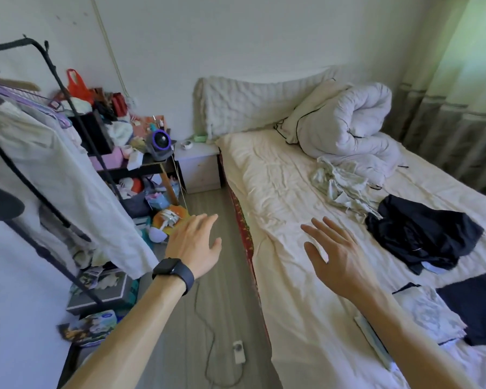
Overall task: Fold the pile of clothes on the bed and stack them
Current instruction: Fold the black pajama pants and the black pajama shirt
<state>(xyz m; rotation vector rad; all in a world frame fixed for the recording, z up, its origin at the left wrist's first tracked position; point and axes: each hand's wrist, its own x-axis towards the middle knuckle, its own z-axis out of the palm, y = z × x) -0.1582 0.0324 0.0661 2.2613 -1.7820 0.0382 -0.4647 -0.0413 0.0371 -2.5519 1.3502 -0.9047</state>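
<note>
On the cream bed sheet (278, 197) a crumpled pale grey-green garment (340, 189) lies near the rolled duvet. A rumpled dark navy garment (421, 234) lies to its right. At the near right sit folded pieces: a white patterned one (424, 313) and a dark navy one (477, 307) beside it. My right hand (334, 254) hovers over the bare sheet, fingers spread, holding nothing. My left hand (194, 242), with a dark watch on the wrist, is out over the floor beside the bed, fingers straight and empty.
A rolled white duvet (357, 127) and padded headboard (258, 102) fill the bed's head. A clothes rack (40, 153) with hanging garments and a cluttered shelf (135, 153) stand left. A power strip (238, 351) with cable lies on the floor aisle. Curtains hang right.
</note>
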